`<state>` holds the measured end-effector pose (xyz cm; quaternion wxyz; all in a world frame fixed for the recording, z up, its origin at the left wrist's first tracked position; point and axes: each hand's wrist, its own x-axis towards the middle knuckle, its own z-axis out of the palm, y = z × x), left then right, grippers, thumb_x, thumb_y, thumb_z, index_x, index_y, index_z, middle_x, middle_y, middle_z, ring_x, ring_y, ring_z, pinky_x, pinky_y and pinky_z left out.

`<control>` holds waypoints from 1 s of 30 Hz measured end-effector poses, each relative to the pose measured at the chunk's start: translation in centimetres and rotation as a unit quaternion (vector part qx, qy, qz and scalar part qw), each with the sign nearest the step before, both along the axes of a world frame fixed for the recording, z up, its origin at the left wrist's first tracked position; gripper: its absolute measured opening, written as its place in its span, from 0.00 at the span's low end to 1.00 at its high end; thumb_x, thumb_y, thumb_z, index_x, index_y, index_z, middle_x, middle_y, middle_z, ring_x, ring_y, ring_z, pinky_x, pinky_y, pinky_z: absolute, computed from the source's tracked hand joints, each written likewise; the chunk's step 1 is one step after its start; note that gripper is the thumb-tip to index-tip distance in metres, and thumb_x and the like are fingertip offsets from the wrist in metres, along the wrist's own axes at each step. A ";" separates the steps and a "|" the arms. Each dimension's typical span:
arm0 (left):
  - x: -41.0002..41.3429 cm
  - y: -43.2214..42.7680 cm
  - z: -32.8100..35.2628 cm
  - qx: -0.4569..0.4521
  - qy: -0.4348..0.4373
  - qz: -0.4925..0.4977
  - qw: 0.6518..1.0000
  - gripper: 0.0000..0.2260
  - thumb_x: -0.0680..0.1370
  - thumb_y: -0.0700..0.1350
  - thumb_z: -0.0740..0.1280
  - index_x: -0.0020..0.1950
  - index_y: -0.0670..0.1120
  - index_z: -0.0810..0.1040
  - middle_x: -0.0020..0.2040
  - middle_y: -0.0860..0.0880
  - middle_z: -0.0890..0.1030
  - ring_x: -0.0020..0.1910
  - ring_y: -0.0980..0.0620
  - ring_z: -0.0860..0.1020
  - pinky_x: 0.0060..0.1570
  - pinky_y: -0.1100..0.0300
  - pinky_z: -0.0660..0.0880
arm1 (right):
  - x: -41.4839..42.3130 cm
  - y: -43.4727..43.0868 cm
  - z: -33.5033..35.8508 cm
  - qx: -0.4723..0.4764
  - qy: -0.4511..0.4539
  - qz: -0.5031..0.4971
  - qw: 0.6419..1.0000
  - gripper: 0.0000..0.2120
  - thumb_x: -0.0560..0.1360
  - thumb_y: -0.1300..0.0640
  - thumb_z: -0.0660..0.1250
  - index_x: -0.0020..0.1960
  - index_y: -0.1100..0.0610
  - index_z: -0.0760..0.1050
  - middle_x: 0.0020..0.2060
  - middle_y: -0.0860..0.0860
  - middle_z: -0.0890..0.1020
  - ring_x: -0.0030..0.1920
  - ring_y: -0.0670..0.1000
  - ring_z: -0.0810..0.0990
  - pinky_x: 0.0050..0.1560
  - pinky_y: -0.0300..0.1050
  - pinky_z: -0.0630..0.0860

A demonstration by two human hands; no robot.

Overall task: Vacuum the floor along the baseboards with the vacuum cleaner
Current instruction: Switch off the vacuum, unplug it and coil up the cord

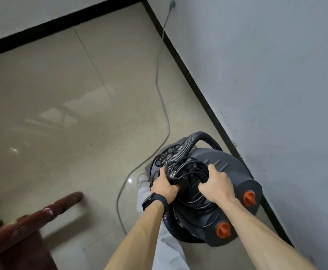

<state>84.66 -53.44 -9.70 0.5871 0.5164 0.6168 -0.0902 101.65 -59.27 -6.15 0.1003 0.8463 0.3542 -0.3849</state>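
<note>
While the vacuuming itself looks not yet begun, the left hand (164,185) and right hand (216,185) both curl around the coiled black power cord (195,170) atop the round, dark grey plastic vacuum cleaner (229,166). A matte black baseboard (198,90) runs just beside it, and its ribbed hose (182,151) arcs over the lid. The next move is likely unwinding that cord above the glossy beige tile floor (61,114).

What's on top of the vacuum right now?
On the vacuum cleaner lid: a coiled black cord and a ribbed hose arching over. The left hand and right hand grip the cord. Whatever handle lies beneath is covered.
</note>
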 end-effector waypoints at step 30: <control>-33.4 30.5 3.0 0.011 -0.007 0.229 0.973 0.31 0.74 0.47 0.71 0.73 0.54 0.61 0.62 0.47 0.79 0.61 0.42 0.76 0.57 0.56 0.71 | -32.6 39.1 4.0 -0.052 0.038 0.218 0.974 0.16 0.74 0.57 0.65 0.58 0.55 0.62 0.57 0.62 0.77 0.56 0.65 0.76 0.54 0.56 0.78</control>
